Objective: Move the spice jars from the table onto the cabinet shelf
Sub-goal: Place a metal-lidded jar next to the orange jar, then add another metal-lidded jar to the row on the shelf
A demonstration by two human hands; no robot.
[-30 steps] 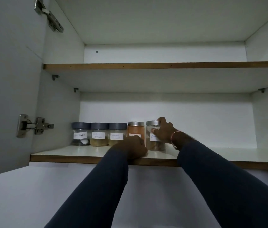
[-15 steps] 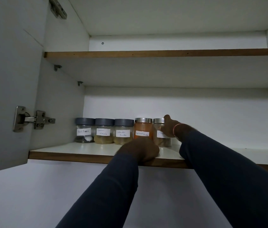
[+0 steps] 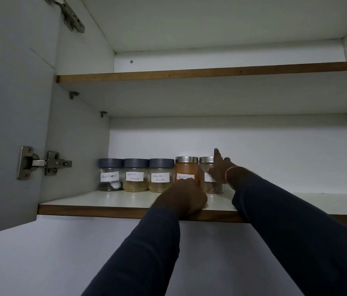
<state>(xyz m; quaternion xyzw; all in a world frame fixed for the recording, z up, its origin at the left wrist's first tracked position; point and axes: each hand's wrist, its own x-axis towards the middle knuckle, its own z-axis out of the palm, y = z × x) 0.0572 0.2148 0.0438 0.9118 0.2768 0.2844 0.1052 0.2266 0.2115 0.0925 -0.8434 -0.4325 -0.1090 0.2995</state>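
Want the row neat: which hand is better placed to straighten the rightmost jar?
Right. The right hand lies against the rightmost jar; the left hand rests on the shelf edge, farther left.

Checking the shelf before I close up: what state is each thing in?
Cabinet door, open.
Black Pepper jar, lidded, upright on shelf.
Garam Masala jar, lidded, upright.
Coriander Powder jar, lidded, upright.
Red chilli jar, lidded, upright.
Rightmost jar, lidded, upright.
Right hand, against rightmost jar, one finger raised.
Left hand, resting at shelf edge, fingers hidden.
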